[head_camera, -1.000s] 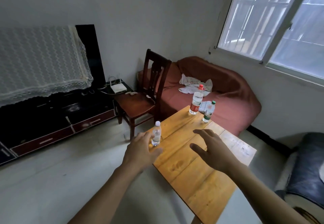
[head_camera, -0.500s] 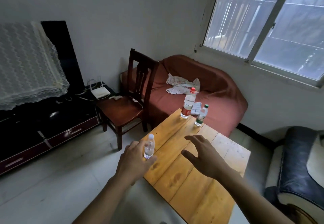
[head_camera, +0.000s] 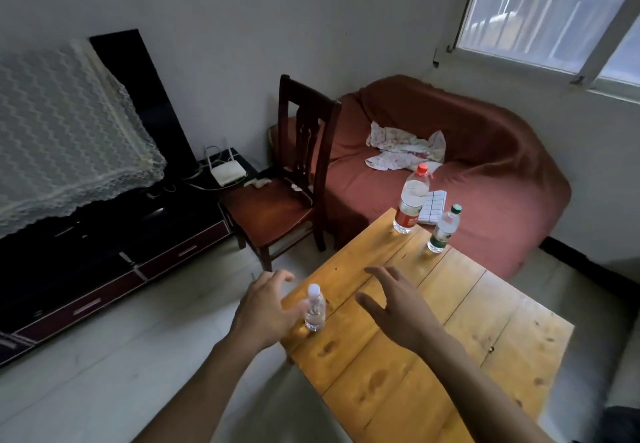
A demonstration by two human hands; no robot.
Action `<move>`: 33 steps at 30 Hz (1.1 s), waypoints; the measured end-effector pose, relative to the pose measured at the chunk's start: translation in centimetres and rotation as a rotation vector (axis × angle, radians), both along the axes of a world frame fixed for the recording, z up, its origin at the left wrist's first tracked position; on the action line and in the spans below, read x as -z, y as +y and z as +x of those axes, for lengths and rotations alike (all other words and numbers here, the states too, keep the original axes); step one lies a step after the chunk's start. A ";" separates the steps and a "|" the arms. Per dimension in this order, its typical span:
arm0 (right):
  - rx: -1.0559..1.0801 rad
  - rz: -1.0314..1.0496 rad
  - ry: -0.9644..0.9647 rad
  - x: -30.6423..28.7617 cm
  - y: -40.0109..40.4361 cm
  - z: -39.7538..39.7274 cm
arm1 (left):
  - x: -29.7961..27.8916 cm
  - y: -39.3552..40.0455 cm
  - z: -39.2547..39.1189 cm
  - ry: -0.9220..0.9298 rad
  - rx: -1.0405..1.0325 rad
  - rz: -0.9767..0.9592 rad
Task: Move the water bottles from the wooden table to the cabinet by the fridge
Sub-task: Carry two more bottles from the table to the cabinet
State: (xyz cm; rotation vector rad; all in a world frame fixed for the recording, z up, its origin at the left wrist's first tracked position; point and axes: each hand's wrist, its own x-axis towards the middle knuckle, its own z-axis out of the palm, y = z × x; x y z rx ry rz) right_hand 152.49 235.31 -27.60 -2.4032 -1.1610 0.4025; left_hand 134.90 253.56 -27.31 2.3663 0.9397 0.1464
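Water bottles, three of them, stand upright on the wooden tabletop [head_camera: 433, 338]: the big red-labelled bottle [head_camera: 411, 200] and the green-capped bottle [head_camera: 444, 229] near the far end by the red sofa [head_camera: 467, 165], well apart from the small white-capped bottle [head_camera: 314, 308] close to the near left edge. My left hand [head_camera: 266, 307] cups around that small one, fingers apart and curved, thumb just at its side, not yet gripping. My right hand [head_camera: 394, 304] hovers open over the boards, holding nothing. I reckon the risk sits here: the little bottle is light and close to the edge, so a clumsy nudge from my thumb could tip it off onto the floor.
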 end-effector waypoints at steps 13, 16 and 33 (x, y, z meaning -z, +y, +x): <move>0.108 -0.206 0.061 4.6 4.0 2.4 | 8.6 6.5 5.5 0.145 0.110 -0.233; 0.161 -0.248 0.079 5.1 5.4 1.8 | 11.0 8.1 6.2 0.157 0.151 -0.292; 0.374 -0.296 0.289 11.3 7.4 2.1 | 21.6 10.0 10.2 0.156 0.245 -0.359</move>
